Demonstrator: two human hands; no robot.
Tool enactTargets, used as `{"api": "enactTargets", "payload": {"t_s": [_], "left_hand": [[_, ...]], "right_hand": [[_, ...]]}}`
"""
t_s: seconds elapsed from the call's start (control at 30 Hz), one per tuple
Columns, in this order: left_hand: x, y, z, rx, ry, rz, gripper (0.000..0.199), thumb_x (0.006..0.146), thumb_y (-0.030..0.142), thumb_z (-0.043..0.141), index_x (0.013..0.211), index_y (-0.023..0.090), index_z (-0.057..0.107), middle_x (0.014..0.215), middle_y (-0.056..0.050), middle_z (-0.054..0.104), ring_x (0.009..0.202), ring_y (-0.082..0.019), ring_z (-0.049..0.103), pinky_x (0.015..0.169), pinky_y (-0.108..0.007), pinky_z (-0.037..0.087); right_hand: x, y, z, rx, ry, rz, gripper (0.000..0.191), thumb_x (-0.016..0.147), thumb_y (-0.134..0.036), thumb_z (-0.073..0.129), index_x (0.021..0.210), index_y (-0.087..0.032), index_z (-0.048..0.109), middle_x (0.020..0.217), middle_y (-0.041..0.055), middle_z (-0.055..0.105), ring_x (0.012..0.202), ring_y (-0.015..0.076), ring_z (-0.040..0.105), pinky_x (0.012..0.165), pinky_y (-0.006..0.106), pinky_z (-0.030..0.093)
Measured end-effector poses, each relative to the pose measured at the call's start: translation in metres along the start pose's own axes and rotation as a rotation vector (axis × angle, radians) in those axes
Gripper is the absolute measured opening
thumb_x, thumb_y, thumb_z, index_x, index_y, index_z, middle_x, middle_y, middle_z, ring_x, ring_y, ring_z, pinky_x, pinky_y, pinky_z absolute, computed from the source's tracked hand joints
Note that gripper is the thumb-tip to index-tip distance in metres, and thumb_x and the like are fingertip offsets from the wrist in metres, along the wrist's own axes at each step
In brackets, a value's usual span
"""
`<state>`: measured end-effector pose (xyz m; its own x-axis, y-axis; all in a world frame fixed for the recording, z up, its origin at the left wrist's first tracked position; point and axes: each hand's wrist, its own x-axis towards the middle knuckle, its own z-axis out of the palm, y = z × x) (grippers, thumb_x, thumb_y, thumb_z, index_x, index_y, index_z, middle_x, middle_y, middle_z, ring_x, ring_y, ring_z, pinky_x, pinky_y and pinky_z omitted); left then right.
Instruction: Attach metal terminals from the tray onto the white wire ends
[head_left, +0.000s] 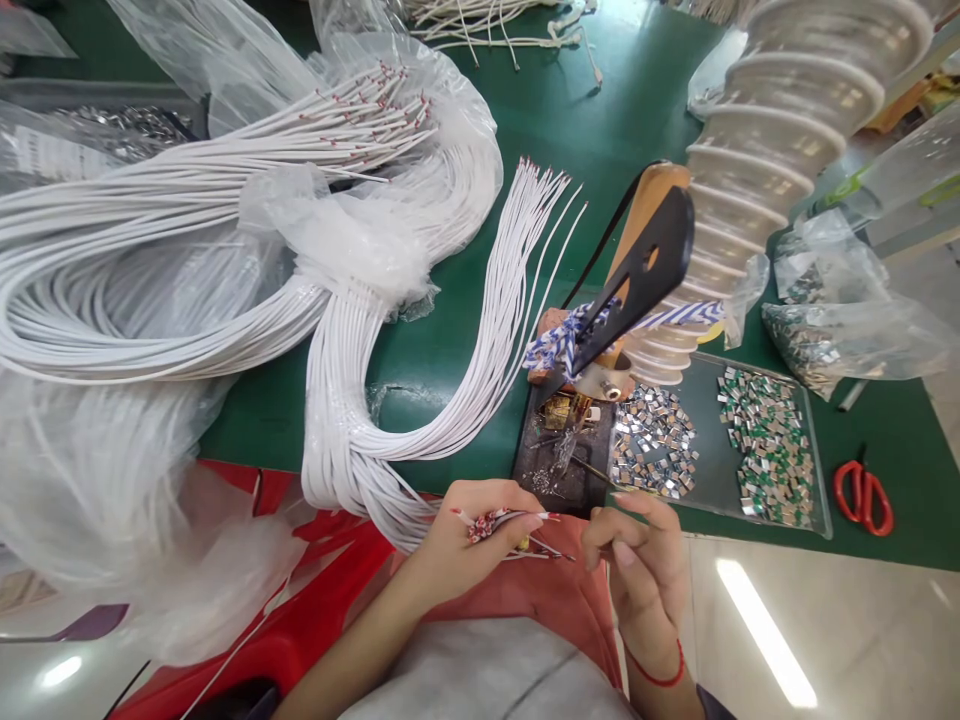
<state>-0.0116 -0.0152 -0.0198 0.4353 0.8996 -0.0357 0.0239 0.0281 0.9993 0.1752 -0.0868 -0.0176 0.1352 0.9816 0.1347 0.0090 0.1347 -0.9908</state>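
Observation:
My left hand is closed around a bundle of white cables, whose red-tipped ends stick out between the fingers. A few cable ends point right, toward my right hand. That hand is held with bent fingers just right of them, a red string on its wrist; whether something small sits at its fingertips cannot be made out. Behind the hands is a dark soldering tray with metal bits. Right of it, a shallow tray holds small silver connectors and green-and-silver connectors.
Large bundles of white cables in plastic cover the left of the green table. A black bracket and a ribbed clear hose rise behind the tray. Red scissors and bagged parts lie at the right.

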Motion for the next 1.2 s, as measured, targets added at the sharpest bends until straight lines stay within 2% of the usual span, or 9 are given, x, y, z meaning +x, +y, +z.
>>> {"api": "enactTargets", "payload": {"t_s": [0.1,0.2,0.3,0.43,0.7,0.83,0.97,1.07,1.2], "left_hand": [[0.0,0.0,-0.001,-0.008,-0.012,-0.001,0.017,0.092,0.016,0.069,0.08,0.014,0.081,0.071,-0.005,0.078,0.062,-0.015,0.069,0.06,-0.021,0.052],[-0.001,-0.002,-0.002,-0.036,-0.039,0.0,0.016,0.093,0.016,0.069,0.085,0.013,0.084,0.08,-0.008,0.082,0.072,-0.018,0.075,0.067,-0.023,0.056],[-0.001,-0.005,-0.003,-0.061,-0.057,0.0,0.014,0.093,0.015,0.07,0.089,0.014,0.084,0.085,-0.009,0.083,0.077,-0.019,0.077,0.072,-0.023,0.058],[0.002,-0.008,-0.004,-0.088,-0.056,0.059,0.012,0.091,0.012,0.072,0.089,0.014,0.084,0.089,-0.01,0.084,0.079,-0.019,0.078,0.073,-0.022,0.059],[0.004,-0.01,-0.003,-0.105,-0.034,0.142,0.012,0.091,0.01,0.072,0.09,0.014,0.083,0.089,-0.01,0.082,0.08,-0.017,0.077,0.074,-0.021,0.058],[0.005,-0.008,-0.003,-0.088,-0.038,0.185,0.01,0.091,0.01,0.073,0.088,0.012,0.083,0.088,-0.012,0.081,0.08,-0.018,0.077,0.075,-0.021,0.06],[0.006,-0.007,-0.003,-0.072,-0.016,0.206,0.009,0.09,0.011,0.075,0.087,0.013,0.084,0.089,-0.012,0.081,0.08,-0.017,0.077,0.075,-0.021,0.06],[0.006,-0.007,-0.003,-0.07,-0.007,0.188,0.009,0.09,0.013,0.075,0.087,0.014,0.084,0.088,-0.011,0.08,0.078,-0.017,0.077,0.073,-0.021,0.06],[0.005,-0.008,-0.003,-0.054,-0.006,0.173,0.011,0.092,0.017,0.074,0.087,0.015,0.084,0.088,-0.011,0.08,0.077,-0.017,0.076,0.072,-0.022,0.06]], "right_hand": [[0.014,-0.001,-0.022,-0.175,0.096,-0.017,0.024,0.107,-0.034,0.049,0.128,-0.027,0.06,0.072,-0.0018,0.063,0.062,0.0167,0.058,0.062,0.03,0.048],[0.033,0.003,-0.05,-0.533,0.214,0.029,0.014,0.098,-0.033,0.067,0.108,-0.024,0.069,0.078,0.0001,0.065,0.065,0.0166,0.058,0.06,0.029,0.046],[0.05,0.008,-0.072,-0.833,0.203,0.112,0.018,0.095,-0.04,0.067,0.098,-0.022,0.07,0.079,0.0015,0.063,0.068,0.0191,0.059,0.062,0.031,0.045],[0.063,0.011,-0.079,-1.014,0.173,0.126,0.023,0.095,-0.043,0.061,0.086,-0.023,0.067,0.081,0.0033,0.065,0.073,0.0222,0.062,0.065,0.033,0.044],[0.065,0.014,-0.071,-1.015,0.138,0.074,0.018,0.095,-0.039,0.06,0.089,-0.023,0.066,0.086,0.0041,0.067,0.082,0.0247,0.066,0.074,0.035,0.047],[0.067,0.015,-0.071,-0.988,0.105,0.052,0.016,0.095,-0.034,0.06,0.084,-0.024,0.065,0.088,0.0044,0.068,0.086,0.0251,0.066,0.076,0.035,0.047],[0.063,0.015,-0.073,-0.958,0.169,0.036,0.015,0.093,-0.035,0.065,0.084,-0.024,0.069,0.085,0.0039,0.069,0.083,0.025,0.064,0.074,0.035,0.047],[0.054,0.014,-0.074,-0.814,0.282,0.078,0.014,0.092,-0.038,0.07,0.091,-0.024,0.072,0.088,0.0039,0.071,0.08,0.0233,0.066,0.071,0.035,0.048],[0.043,0.015,-0.071,-0.568,0.306,0.136,0.016,0.092,-0.039,0.074,0.097,-0.024,0.072,0.094,0.0043,0.074,0.077,0.0206,0.069,0.067,0.032,0.05]]}}
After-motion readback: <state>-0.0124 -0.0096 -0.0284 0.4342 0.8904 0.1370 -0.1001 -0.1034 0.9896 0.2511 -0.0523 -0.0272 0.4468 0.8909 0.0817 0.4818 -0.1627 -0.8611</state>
